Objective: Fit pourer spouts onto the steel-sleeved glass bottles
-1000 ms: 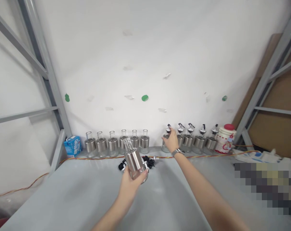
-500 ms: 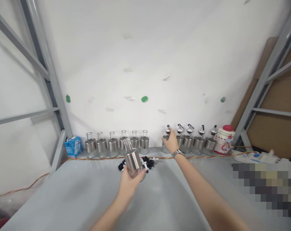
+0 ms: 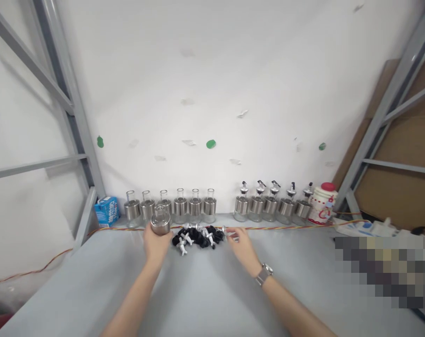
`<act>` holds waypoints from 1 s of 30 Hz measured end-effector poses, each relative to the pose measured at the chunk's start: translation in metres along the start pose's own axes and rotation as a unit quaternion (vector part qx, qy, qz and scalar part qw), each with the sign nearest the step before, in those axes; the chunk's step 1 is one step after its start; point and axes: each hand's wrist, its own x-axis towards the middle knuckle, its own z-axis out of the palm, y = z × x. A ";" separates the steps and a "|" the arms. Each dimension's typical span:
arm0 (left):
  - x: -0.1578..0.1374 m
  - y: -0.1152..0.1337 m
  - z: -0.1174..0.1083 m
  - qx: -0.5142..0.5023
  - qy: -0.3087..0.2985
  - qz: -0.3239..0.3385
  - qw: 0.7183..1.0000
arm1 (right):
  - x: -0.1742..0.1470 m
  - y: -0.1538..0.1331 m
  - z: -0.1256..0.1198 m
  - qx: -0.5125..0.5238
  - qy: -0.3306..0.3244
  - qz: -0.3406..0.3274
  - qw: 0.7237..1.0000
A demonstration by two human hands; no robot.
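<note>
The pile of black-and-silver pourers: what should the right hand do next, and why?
Perhaps the right hand should pinch the rightmost black-and-silver pourer: its fingers are beside it, while the left hand holds a steel-sleeved clear glass bottle with a bare neck; similar bottles at right wear pourers.

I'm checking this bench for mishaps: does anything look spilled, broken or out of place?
No spill or breakage stands out. The pourers lie jumbled on the table, unlike the bottles lined up behind them. The wall looks blemished, with green patches and pale marks.
</note>
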 end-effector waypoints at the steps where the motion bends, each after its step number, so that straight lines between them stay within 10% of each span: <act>1: 0.002 -0.003 0.000 0.010 -0.004 -0.003 1.000 | -0.003 -0.002 0.001 -0.008 -0.011 -0.011 1.000; 21: -0.003 -0.013 0.010 0.057 -0.032 0.007 0.998 | 0.007 0.010 -0.006 -0.142 -0.142 -0.095 0.975; 26: -0.023 0.024 -0.005 0.069 0.099 0.214 0.969 | 0.008 0.009 -0.010 -0.143 -0.118 -0.062 0.981; 30: -0.042 0.032 -0.007 0.080 0.018 0.357 0.930 | 0.006 0.010 -0.011 -0.134 -0.102 -0.034 0.985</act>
